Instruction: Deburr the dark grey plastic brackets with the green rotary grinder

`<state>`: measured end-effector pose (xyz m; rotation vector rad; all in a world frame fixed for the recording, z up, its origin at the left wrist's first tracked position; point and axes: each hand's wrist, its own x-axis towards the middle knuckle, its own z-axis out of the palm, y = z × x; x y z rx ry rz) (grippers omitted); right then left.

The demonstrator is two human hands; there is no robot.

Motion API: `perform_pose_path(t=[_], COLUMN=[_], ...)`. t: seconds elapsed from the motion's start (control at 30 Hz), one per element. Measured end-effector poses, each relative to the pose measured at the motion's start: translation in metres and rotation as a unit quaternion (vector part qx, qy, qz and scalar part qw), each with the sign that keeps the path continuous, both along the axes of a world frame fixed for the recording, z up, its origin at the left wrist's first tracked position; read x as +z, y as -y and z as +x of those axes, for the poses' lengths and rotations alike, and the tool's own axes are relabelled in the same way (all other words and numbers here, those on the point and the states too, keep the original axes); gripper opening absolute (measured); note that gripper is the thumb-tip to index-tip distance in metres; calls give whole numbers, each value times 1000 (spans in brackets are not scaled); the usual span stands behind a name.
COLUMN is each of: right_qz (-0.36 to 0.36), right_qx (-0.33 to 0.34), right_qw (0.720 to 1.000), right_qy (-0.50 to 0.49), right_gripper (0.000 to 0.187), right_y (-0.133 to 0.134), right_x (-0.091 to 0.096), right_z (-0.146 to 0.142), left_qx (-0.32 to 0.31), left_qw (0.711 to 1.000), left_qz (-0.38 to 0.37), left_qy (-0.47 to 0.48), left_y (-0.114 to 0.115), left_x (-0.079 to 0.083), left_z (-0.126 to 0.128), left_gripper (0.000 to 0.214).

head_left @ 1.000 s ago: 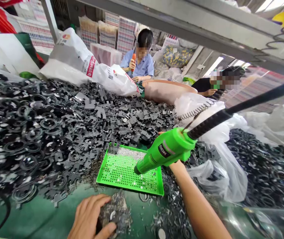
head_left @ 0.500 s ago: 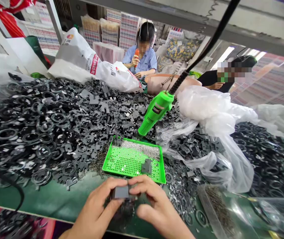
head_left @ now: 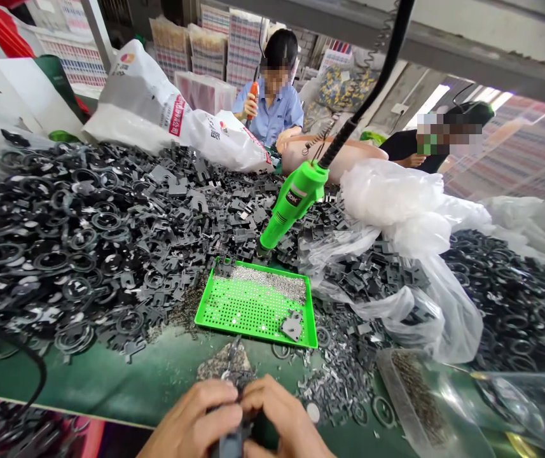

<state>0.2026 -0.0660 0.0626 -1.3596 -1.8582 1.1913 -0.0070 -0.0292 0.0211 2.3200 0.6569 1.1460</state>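
Note:
My left hand (head_left: 191,416) and my right hand (head_left: 276,413) meet at the lower edge of the view, with their fingers closed on a small dark grey plastic part (head_left: 231,444). Most of that part is hidden by my fingers. Just beyond them lies a small heap of grey scrap (head_left: 222,364) on the green mat (head_left: 124,369). A green perforated tray (head_left: 253,327) holds a strip of silvery bits and a loose grey plastic piece (head_left: 292,326). A green hand-held power tool (head_left: 294,203) hangs from a black cable beyond the tray, touching neither hand.
Heaps of dark plastic rings and brackets (head_left: 158,235) cover the table beyond the tray. Clear plastic bags (head_left: 396,280) lie at the right, and a clear tray of scrap (head_left: 418,401) sits at the lower right. Beyond the heaps, several white sacks and two co-workers (head_left: 272,95) appear.
My right hand has let go of the green tool, which now hangs beyond the tray. Both hands have come together on the grey part and dropped lower. A grey piece on the tray has shifted.

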Motion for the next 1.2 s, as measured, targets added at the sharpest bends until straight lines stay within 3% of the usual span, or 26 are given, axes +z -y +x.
perform_pose_path(t=[0.1,0.23,0.43,0.6,0.77,0.83,0.9,0.97,1.03,1.07,1.13,1.2], right_qz=[105,140,117,99,114,122,171,276,373,366,270,190], right_qx=[-38,-15,0,60,98,99,57,-71,-271,-325,-274,-219], right_qw=[984,955,954,949,933,939,951,944,886,872,916,940], right_qy=[138,261,277,293,328,305,250,167,48,-23,-113,-178], right_gripper=[39,32,27,20,12,14,17,21,30,37,33,34], right_y=[-1,-4,-15,-26,-29,-33,-46,-71,-105,-123,-150,-162], right_x=[-9,-15,-7,6,5,6,15,32,54,64,79,81], right_z=[1,0,2,1,-3,0,7,17,25,27,27,19], left_qx=[57,54,67,63,71,68,57,47,42,41,40,42], left_qw=[995,989,992,992,989,989,991,993,992,992,993,994], left_qz=[-12,-17,-18,-51,-73,-73,-62,-58,-71,-77,-82,-78], left_qy=[-77,-137,-105,-98,-103,-107,-101,-94,-91,-88,-76,-71], left_y=[-11,-16,-12,-12,-13,-14,-15,-16,-17,-17,-17,-17], left_x=[2,-4,-22,-22,-19,-19,-20,-22,-24,-26,-29,-31], left_z=[-6,-9,-2,-6,-7,-6,-6,-6,-6,-6,-6,-6], left_gripper=[44,38,26,29,31,29,28,27,27,27,28,33])
